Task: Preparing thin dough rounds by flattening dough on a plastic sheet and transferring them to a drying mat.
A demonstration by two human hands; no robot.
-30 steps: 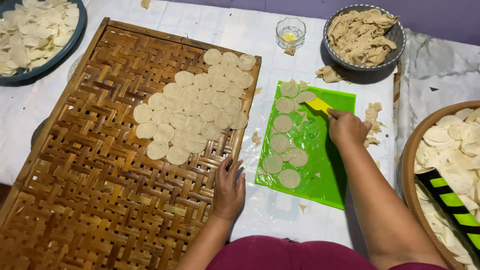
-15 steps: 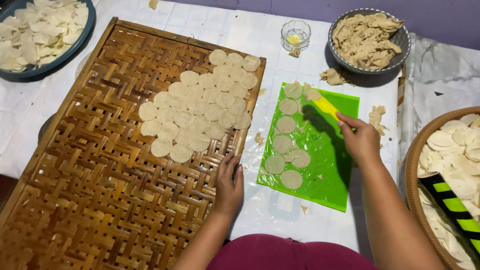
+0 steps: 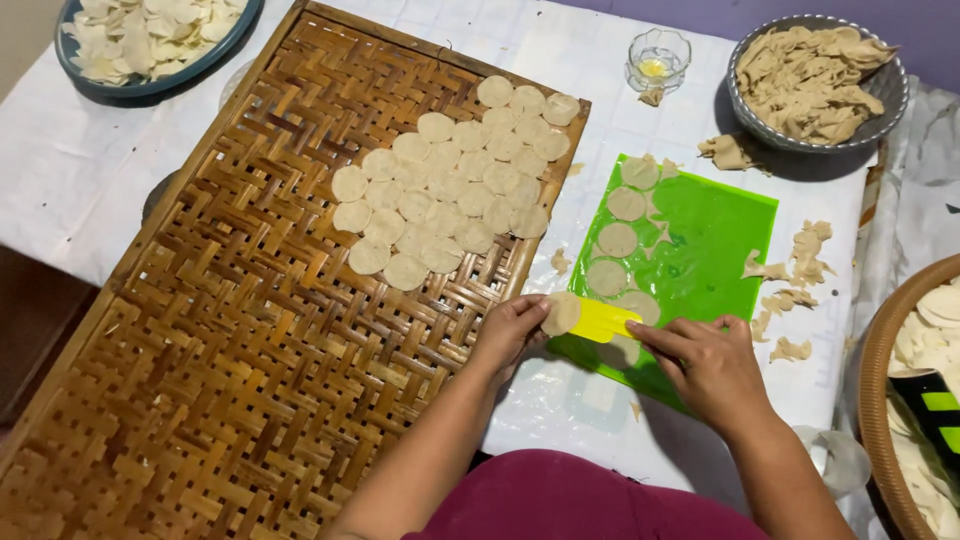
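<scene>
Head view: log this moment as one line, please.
left hand: takes dough disc | right hand: holds yellow scraper under disc | green mat: discs remain | woven tray: discs laid

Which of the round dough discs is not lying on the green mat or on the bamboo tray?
The dough disc on the yellow scraper, pinched by the left hand; every other disc lies flat on a surface.

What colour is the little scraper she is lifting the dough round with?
The scraper is yellow, seen best in the head view, against the green mat.
</scene>
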